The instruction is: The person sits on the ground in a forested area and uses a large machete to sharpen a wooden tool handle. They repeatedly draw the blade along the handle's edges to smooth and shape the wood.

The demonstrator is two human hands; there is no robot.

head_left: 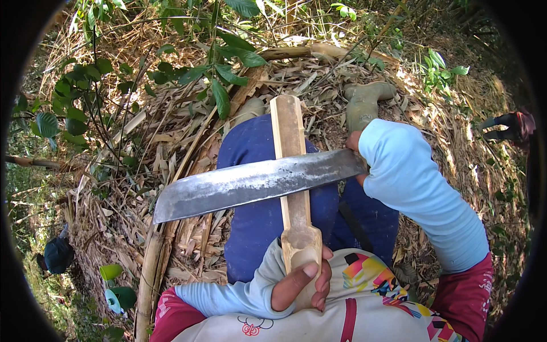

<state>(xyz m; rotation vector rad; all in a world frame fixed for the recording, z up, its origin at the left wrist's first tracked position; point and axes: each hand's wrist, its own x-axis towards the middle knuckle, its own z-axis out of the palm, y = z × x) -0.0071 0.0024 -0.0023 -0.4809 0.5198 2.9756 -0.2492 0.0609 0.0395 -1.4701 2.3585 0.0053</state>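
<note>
My left hand (302, 285) is closed round the lower end of a split bamboo piece (289, 125), whose pale hollow inside faces up. The piece points away from me over my dark blue trouser legs. My right hand (358, 149), largely covered by a light blue sleeve, grips a machete (250, 185) at its handle end; the handle itself is hidden. The broad, worn grey blade lies crosswise over the middle of the bamboo, its wide tip out to the left. Whether blade and bamboo touch, I cannot tell.
Dry leaves and bamboo shavings (194, 239) cover the ground. A long bamboo pole (154, 262) lies at the left. Leafy stems (222, 68) hang at the upper left. A green rubber boot (364, 102) shows ahead. A dark rounded object (58, 255) is at the far left.
</note>
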